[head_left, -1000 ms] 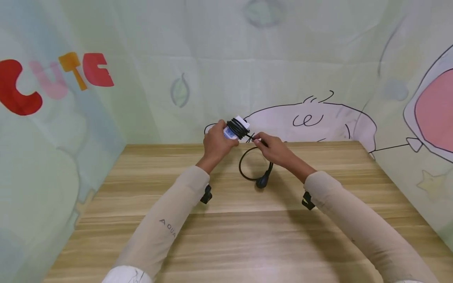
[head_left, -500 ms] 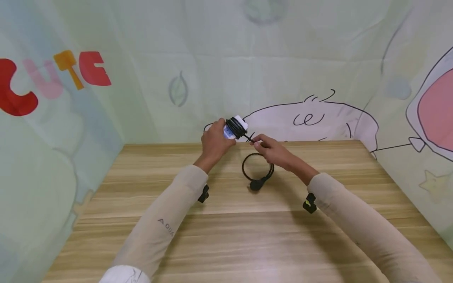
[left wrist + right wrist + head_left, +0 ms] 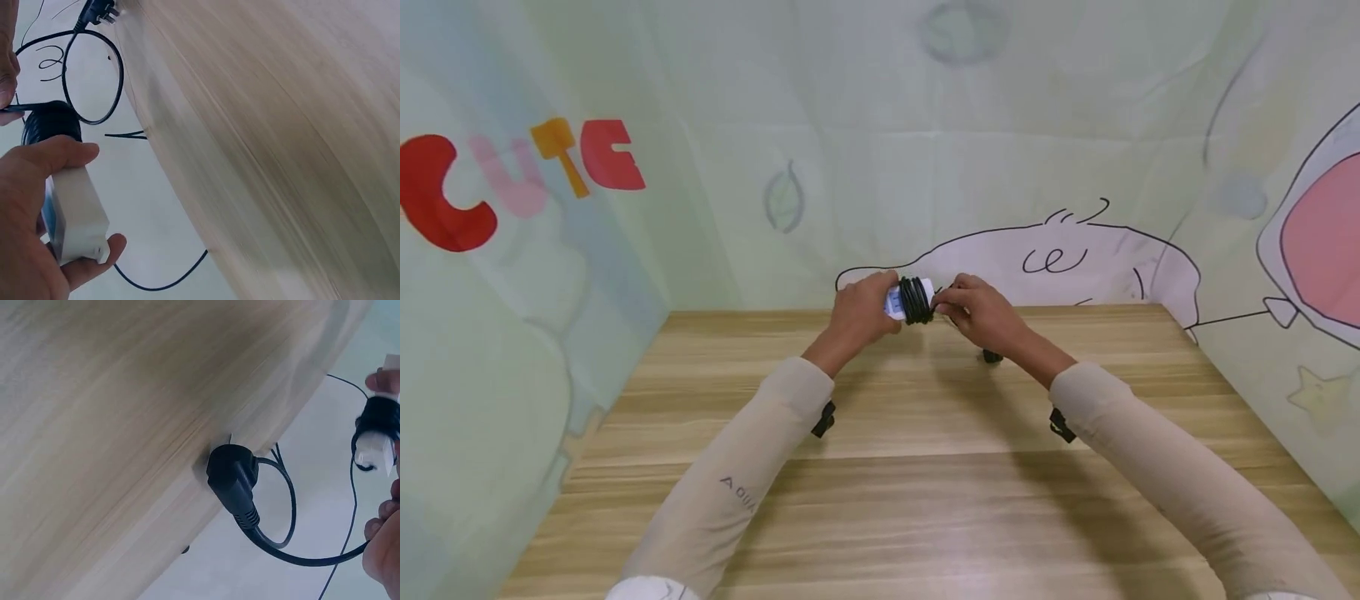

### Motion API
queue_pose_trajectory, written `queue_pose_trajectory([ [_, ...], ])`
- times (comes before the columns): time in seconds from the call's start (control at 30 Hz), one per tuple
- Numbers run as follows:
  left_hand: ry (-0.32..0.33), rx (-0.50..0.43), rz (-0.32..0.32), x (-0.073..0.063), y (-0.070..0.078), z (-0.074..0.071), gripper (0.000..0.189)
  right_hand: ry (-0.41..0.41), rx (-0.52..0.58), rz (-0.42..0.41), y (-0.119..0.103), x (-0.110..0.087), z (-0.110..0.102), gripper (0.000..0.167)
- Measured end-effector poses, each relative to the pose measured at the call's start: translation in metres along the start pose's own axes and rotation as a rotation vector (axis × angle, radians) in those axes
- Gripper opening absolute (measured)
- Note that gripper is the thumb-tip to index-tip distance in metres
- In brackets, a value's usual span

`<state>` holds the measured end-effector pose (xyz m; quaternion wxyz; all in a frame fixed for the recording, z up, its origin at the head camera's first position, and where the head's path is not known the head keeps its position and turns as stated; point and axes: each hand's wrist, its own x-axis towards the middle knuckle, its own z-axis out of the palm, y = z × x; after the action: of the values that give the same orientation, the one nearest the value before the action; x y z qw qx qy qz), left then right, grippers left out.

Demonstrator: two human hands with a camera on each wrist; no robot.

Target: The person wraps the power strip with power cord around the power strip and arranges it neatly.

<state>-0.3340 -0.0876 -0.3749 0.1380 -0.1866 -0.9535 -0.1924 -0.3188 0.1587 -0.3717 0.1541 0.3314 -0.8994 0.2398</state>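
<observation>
My left hand (image 3: 862, 310) grips one end of a small white box (image 3: 80, 212) with a blue label. Around the box's middle, black power cord (image 3: 916, 302) is wound in several tight turns. The right hand (image 3: 983, 315) pinches the cord between thumb and fingers, close to the box's other end. From that hand a loop of cord hangs down to a black plug (image 3: 232, 475), whose metal pins show in the left wrist view. In the head view the plug (image 3: 992, 356) is mostly hidden beneath the right hand.
Both hands work over the far edge of a wood-grain table (image 3: 880, 500). Behind it hangs a pale printed cloth (image 3: 737, 125) with cartoon outlines and coloured letters. Black wrist mounts (image 3: 1062, 425) sit under both sleeves.
The wound box has turned more level and dropped slightly. My right hand has come up close to the box's end, and the dangling plug has swung right and up, under that hand.
</observation>
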Motion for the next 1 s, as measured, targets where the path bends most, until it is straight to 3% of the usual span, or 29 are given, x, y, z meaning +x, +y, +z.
queue_pose_trajectory([
  [0.27,-0.137,-0.036,0.074,-0.005,-0.007,-0.007,0.053,0.044,0.091,-0.101,0.002,0.006,-0.005,0.013],
  [0.47,-0.254,-0.093,0.131,-0.01,-0.006,-0.013,0.052,-0.017,0.173,-0.121,-0.005,0.012,-0.009,0.013],
  [0.67,-0.303,-0.191,0.206,-0.014,-0.005,-0.012,0.055,-0.111,0.341,-0.022,-0.004,0.017,-0.012,0.013],
  [0.87,-0.308,-0.403,0.188,-0.019,-0.008,-0.011,0.056,-0.14,0.584,0.126,0.001,0.021,-0.014,0.011],
  [1.0,-0.292,-0.525,0.175,-0.021,-0.009,-0.011,0.055,-0.117,0.699,0.193,0.004,0.022,-0.014,0.009],
])
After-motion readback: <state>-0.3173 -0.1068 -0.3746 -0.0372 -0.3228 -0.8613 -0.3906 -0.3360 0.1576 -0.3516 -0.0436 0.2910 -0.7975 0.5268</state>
